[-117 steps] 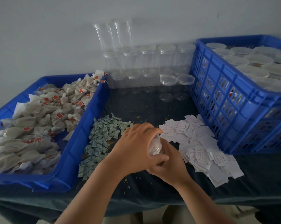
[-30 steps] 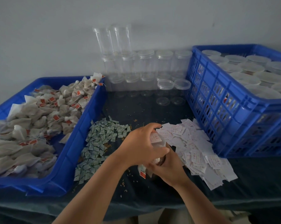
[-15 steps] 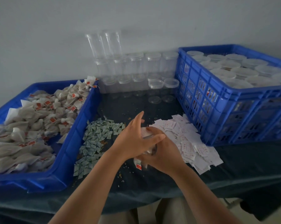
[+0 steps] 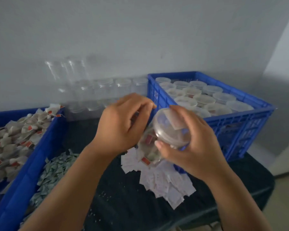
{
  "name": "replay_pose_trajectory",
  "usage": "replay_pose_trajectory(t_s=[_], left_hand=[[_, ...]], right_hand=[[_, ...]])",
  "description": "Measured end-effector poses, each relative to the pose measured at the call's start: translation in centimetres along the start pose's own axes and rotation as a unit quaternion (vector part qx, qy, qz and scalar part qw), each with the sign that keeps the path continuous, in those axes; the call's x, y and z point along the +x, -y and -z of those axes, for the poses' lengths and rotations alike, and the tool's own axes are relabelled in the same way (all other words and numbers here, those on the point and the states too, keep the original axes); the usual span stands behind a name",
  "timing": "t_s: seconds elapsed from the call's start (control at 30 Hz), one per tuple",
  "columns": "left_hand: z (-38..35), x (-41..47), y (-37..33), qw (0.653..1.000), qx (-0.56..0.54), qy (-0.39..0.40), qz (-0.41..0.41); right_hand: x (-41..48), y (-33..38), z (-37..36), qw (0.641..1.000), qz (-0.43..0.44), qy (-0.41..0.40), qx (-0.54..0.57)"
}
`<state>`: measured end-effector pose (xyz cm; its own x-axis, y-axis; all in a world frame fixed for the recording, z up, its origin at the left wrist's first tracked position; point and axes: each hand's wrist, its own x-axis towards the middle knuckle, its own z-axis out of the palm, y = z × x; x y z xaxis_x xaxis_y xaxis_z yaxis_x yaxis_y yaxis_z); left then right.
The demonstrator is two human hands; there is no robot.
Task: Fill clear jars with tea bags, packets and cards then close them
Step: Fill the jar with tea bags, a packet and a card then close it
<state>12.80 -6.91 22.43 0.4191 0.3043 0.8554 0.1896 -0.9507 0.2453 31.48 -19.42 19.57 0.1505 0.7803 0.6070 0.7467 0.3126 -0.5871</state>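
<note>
Jar (image 4: 150,145), lid (image 4: 168,127) on, lies tilted in my right hand (image 4: 195,147), which grips its top above the cards (image 4: 165,185), probably bound for the crate (image 4: 240,115) of filled ones. My left hand (image 4: 123,124) hovers beside it, fingers curled; whether it holds anything I cannot tell.

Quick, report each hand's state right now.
Left hand: fingers curled beside the jar; whether it grips anything cannot be told.
Right hand: grips the lidded jar.
</note>
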Motion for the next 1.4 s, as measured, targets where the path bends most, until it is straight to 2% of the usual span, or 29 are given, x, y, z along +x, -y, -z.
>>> replay_pose_trajectory(t_s=[0.07,0.17,0.27,0.33,0.47,0.57,0.77,0.9,1.0,1.13,1.2,1.33,1.4], left_hand=[[-1.7,2.3,0.7,0.998,0.018,0.012,0.065],[-5.8,5.3,1.8,0.984,0.051,0.114,0.127],[-11.1,8.2,2.2,0.969,0.072,0.199,0.129],[-14.0,10.0,2.1,0.961,0.027,0.239,0.14],[-17.0,11.3,3.5,0.935,-0.026,0.342,0.091],[-17.8,10.9,4.8,0.922,-0.056,0.366,0.111],[-18.5,11.3,5.2,0.915,-0.028,0.385,0.115],[-18.6,11.1,5.3,0.92,-0.013,0.378,0.099],[-18.6,10.9,5.5,0.925,-0.039,0.364,0.103],[-18.8,10.7,6.0,0.938,-0.063,0.328,0.096],[-19.0,10.7,6.0,0.941,-0.06,0.323,0.082],[-19.4,10.7,6.3,0.942,-0.05,0.323,0.069],[-19.5,10.8,6.4,0.939,-0.043,0.335,0.064]], right_hand=[[0.8,-0.8,3.1,0.998,-0.001,-0.06,-0.032],[2.6,-2.1,6.7,0.985,-0.028,-0.167,-0.041],[5.6,-3.4,8.8,0.973,-0.046,-0.215,-0.074],[7.8,-4.1,9.6,0.966,-0.044,-0.234,-0.102],[12.3,-6.1,10.4,0.955,-0.034,-0.265,-0.13],[17.5,-8.6,10.2,0.961,-0.047,-0.219,-0.162],[30.0,-15.0,6.7,0.958,-0.051,-0.046,-0.278],[35.3,-19.8,5.3,0.94,-0.116,-0.035,-0.319],[37.1,-22.7,4.0,0.934,-0.168,-0.027,-0.313],[37.9,-25.2,1.0,0.935,-0.19,0.009,-0.301],[38.2,-25.6,-0.7,0.931,-0.196,0.051,-0.305],[37.9,-26.6,-3.0,0.899,-0.195,0.157,-0.359],[37.4,-27.1,-3.6,0.898,-0.188,0.167,-0.361]])
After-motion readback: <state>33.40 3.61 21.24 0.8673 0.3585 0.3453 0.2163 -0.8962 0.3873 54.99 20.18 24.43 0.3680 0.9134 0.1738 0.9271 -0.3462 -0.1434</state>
